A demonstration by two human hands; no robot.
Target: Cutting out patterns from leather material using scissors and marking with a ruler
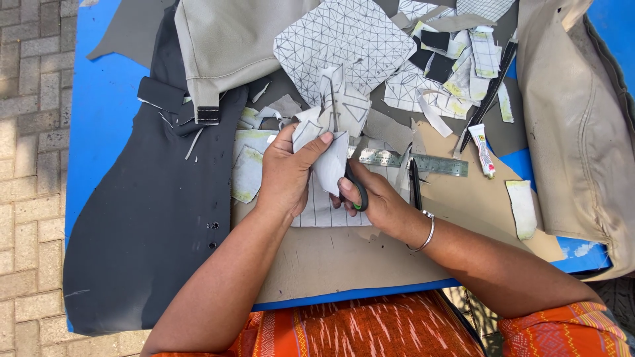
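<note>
- Currently, left hand [286, 173] pinches a white fabric piece [329, 162] between thumb and fingers, lifted slightly off the bench [99, 112], near its centre.
- Right hand [377, 198] grips black-handled scissors [350, 178]; fingers are closed through the loops, and the blades point up and away through the white piece. Whether the blades are apart or together: cannot tell.
- Silver bangle [426, 233] sits on the right wrist.
- Under both hands: a lined white sheet [324, 213], lying on a tan cardboard sheet [344, 254].
- Steel ruler [423, 162] lies flat just beyond the right hand, running left to right.
- Black pen [415, 185] lies just beside the right hand, below the ruler.
- Small glue tube [483, 149] rests to the right of the ruler's end.
- Large white patch with a grid of triangles [344, 46] lies beyond the hands, with many offcuts [463, 59] scattered to its right.
- Dark grey fabric panel [152, 218] covers the left part of the blue bench.
- Beige fabric cover [231, 46] lies at top left; another beige piece [575, 132] lies along the right edge.
- Brick paving [30, 165] shows left of the bench.
</note>
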